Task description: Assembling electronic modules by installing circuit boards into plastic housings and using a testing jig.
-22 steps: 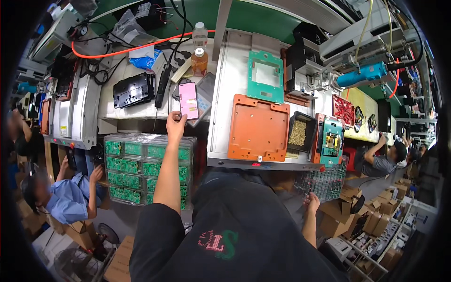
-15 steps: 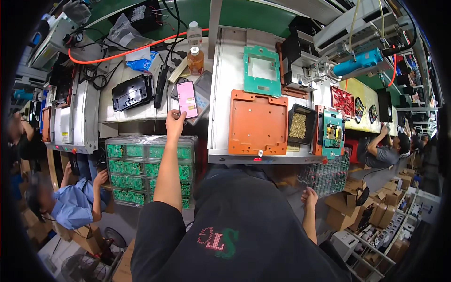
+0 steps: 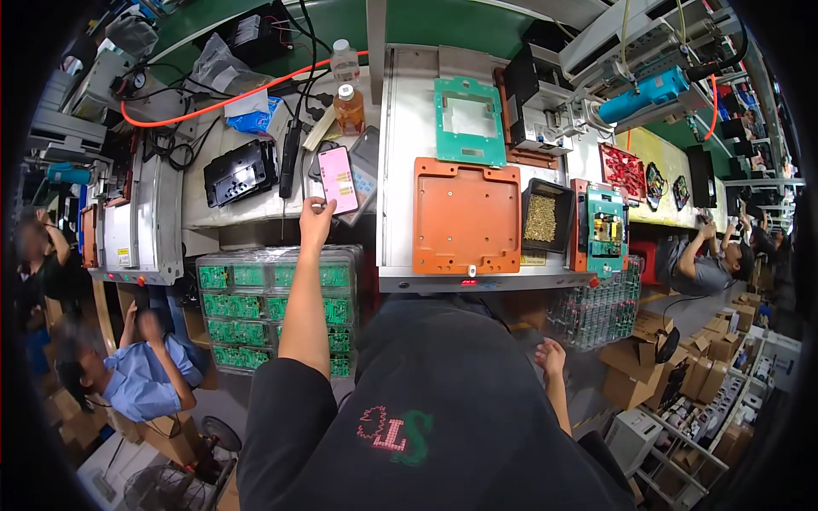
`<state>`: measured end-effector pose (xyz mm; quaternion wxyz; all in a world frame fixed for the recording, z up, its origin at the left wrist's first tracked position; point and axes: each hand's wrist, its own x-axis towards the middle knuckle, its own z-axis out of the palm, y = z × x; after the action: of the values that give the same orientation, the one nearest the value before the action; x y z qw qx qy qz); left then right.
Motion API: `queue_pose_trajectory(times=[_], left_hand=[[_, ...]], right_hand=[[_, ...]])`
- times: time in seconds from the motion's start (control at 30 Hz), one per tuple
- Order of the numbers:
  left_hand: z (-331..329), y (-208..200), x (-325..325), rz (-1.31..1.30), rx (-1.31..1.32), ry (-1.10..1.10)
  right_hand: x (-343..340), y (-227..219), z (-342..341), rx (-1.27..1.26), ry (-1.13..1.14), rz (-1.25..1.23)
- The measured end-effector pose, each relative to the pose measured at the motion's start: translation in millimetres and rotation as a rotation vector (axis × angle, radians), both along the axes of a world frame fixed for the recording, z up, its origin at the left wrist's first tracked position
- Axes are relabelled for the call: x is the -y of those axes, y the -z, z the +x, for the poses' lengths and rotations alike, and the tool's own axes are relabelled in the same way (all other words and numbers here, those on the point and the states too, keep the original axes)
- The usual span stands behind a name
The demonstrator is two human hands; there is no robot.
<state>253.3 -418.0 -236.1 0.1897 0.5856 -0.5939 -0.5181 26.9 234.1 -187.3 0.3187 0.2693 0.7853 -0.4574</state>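
Observation:
My left hand (image 3: 315,221) grips the lower left corner of a smartphone (image 3: 338,180) with a pink screen, the thumb lying over the glass. Beneath and beside the phone, at the bench's front edge, lies a grey tray (image 3: 366,162) with pale sheets. Low at my right side, away from the bench, hangs my right hand (image 3: 551,358). Its fingers are curled in; what they hold, if anything, is too small to make out. In front of me an orange fixture plate (image 3: 466,217) lies on the white worktop, below a green frame (image 3: 469,152).
A black bin of brass-coloured small parts (image 3: 540,218) stands right of the plate, beside a fixture holding a circuit board (image 3: 607,230). Stacked clear trays of green boards (image 3: 247,302) stand below the bench. Bottles (image 3: 348,111), a black housing (image 3: 241,172) and co-workers (image 3: 141,375) are to the left.
The view has shifted slightly. My left hand stays on the phone, and its screen content looks a little different. My right hand has moved slightly left. The co-worker at left has raised their hands.

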Motion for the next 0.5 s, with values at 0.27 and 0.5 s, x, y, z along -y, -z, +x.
queue_pose_trajectory(times=[0.27, 0.5], left_hand=[[2.0, 5.0, -1.5, -0.063, 0.016, 0.036], [-2.9, -1.3, -4.5, -0.156, 0.111, 0.104]], right_hand=[[18.4, -2.3, -5.9, 0.046, -0.095, 0.022], [29.9, -4.3, -9.1, 0.046, -0.135, 0.026]])
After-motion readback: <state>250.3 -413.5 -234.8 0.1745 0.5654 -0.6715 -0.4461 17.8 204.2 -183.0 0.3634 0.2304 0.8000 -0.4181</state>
